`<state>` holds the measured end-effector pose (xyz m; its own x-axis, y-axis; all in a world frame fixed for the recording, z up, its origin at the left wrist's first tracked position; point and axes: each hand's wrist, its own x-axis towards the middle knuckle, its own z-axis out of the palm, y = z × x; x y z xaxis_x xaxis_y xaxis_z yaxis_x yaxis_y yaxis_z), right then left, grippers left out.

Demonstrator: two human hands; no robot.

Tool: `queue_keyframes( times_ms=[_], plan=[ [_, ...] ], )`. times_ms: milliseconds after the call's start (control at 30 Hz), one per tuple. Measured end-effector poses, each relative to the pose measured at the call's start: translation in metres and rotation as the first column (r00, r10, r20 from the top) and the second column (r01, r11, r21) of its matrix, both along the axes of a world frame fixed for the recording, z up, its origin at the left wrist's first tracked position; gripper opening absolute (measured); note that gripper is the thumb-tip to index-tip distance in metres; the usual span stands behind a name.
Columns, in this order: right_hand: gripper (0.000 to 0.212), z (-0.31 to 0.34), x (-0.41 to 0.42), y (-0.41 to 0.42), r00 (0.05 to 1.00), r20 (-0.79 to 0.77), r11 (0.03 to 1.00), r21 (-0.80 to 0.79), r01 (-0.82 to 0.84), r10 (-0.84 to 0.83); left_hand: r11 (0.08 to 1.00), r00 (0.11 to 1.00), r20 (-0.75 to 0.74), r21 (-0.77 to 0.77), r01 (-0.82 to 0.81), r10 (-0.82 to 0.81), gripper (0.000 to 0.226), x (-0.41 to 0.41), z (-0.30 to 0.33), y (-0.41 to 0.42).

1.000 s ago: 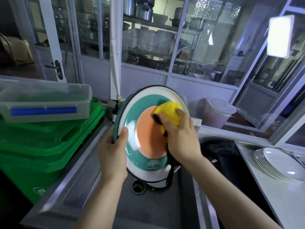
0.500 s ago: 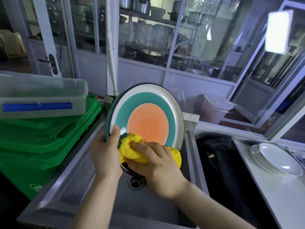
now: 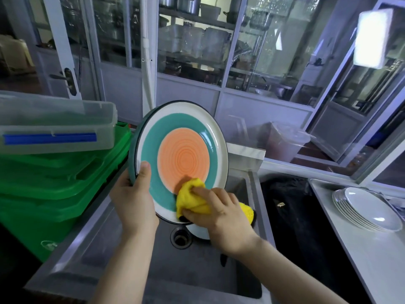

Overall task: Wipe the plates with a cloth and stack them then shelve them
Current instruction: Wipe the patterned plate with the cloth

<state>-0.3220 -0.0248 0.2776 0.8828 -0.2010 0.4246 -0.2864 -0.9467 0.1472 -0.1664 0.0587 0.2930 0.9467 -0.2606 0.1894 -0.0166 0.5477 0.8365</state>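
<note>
Right hand [image 3: 219, 212] pinches soft yellow cloth [image 3: 192, 199] on plate [image 3: 183, 159]; left hand [image 3: 133, 197] clamps rim. Glazed, likely slippery, breakable; grip edge.

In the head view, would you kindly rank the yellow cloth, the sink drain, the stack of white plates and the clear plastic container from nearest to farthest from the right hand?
From the right hand:
1. Yellow cloth, gripped in its fingers.
2. Sink drain, just below-left.
3. Stack of white plates, on the counter at right.
4. Clear plastic container, far left on the green bins.
</note>
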Motion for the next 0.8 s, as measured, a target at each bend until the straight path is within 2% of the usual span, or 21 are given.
queue_keyframes(
  times_ms=[133, 233, 300, 367, 467, 533, 600, 700, 800],
  plan=[
    [0.059, -0.001, 0.014, 0.016, 0.995, 0.078, 0.991, 0.108, -0.077, 0.068, 1.000, 0.999, 0.024, 0.014, -0.025, 0.025, 0.044, -0.003, 0.000, 0.001],
    [0.045, -0.002, 0.005, 0.003, 0.995, 0.049, 0.991, 0.093, -0.097, 0.093, 0.999, 0.999, 0.003, -0.003, -0.036, 0.036, 0.028, 0.001, -0.002, 0.006],
    [0.039, -0.003, -0.004, -0.016, 0.999, 0.021, 0.997, 0.068, -0.032, 0.030, 0.998, 0.996, 0.054, -0.016, -0.066, 0.067, 0.017, 0.003, -0.004, 0.009],
    [0.043, 0.000, -0.006, -0.033, 0.997, 0.010, 0.994, 0.072, 0.082, -0.082, 0.996, 0.991, 0.105, -0.021, -0.083, 0.084, 0.009, 0.001, -0.003, 0.009],
    [0.052, 0.003, 0.001, -0.042, 0.968, 0.024, 0.968, 0.027, 0.249, -0.250, 0.995, 0.987, 0.133, -0.045, -0.090, 0.096, 0.008, -0.001, 0.001, 0.008],
    [0.052, 0.000, 0.003, -0.036, 0.952, 0.085, 0.956, 0.015, 0.293, -0.293, 0.994, 0.987, 0.118, -0.049, -0.101, 0.106, 0.008, 0.001, 0.002, 0.008],
    [0.048, -0.009, 0.005, -0.022, 0.962, 0.135, 0.971, 0.044, 0.233, -0.237, 0.991, 0.989, 0.075, -0.066, -0.120, 0.124, 0.009, 0.004, 0.002, 0.009],
    [0.054, -0.021, 0.010, 0.005, 0.988, 0.118, 0.993, 0.070, 0.096, -0.104, 0.989, 0.993, 0.010, -0.093, -0.117, 0.119, 0.016, 0.007, 0.004, 0.009],
    [0.056, -0.016, 0.009, 0.003, 0.992, 0.077, 0.993, 0.066, 0.099, -0.104, 0.990, 0.994, 0.019, -0.094, -0.102, 0.104, 0.023, 0.008, 0.005, 0.012]
  ],
)
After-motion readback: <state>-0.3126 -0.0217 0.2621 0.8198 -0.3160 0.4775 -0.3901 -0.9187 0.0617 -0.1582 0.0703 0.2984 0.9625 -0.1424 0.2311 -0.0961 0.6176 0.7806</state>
